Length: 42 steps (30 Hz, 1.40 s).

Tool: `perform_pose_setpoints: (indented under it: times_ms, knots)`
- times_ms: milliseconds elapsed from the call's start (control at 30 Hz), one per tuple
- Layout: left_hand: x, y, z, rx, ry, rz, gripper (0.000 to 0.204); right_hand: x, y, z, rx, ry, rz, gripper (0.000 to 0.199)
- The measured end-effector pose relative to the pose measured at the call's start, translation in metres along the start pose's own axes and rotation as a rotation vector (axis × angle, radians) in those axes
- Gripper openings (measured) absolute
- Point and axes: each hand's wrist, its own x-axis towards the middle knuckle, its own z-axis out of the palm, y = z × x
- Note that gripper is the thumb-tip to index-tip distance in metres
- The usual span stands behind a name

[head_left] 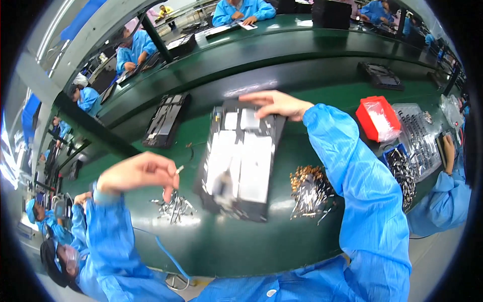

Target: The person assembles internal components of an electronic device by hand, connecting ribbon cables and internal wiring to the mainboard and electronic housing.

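My right hand [275,104] grips the far edge of a flat open electronic device [240,161] on a black tray, thumb on top and fingers over the rim. Silver-white panels, likely batteries, fill the device; its near end is smeared by motion. To its left, my left hand [143,173] is raised in a pinch on a small pale piece [179,169], too small to name. Below that hand lies a loose pile of small metallic strips [173,207]. On the device's right is a bigger heap of small gold and silver parts [311,192].
A red bin [378,119] with a clear bag, a clear plastic tray [420,141] and a blue box of small parts [400,171] stand at right. Similar devices [167,120] [381,75] lie on the green bench. A green post [95,123] slants at left. Co-workers sit around.
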Motion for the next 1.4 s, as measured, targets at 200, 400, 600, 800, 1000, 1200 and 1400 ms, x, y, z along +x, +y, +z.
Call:
perform_pose_setpoints:
  times_ms: [200,400,600,800,1000,1200,1400]
  knots:
    - [-0.024,-0.067,0.129,0.033,0.300,0.101,0.011,-0.004,0.057,0.041,-0.220,-0.150,0.023,0.060]
    - [0.003,-0.157,0.187,-0.490,0.678,0.294,0.010,-0.034,0.037,0.106,-0.894,0.269,-0.054,0.051]
    - [0.037,-0.169,0.194,-0.518,0.630,0.393,0.010,-0.168,0.039,0.235,-0.783,0.343,-0.075,0.065]
    - [0.038,-0.152,0.229,-0.696,0.462,0.448,0.011,-0.173,0.063,0.272,-0.659,0.499,0.034,0.070]
    - [0.010,-0.131,0.242,-0.080,0.545,0.291,0.006,-0.175,0.028,0.258,-0.902,0.517,-0.042,0.040]
    - [0.010,-0.118,0.236,0.128,0.656,0.332,0.009,-0.136,0.014,0.257,-0.980,0.011,-0.324,0.043]
    - [0.010,-0.127,0.229,0.079,0.863,0.238,0.016,-0.129,0.024,0.246,-0.746,0.323,-0.148,0.028]
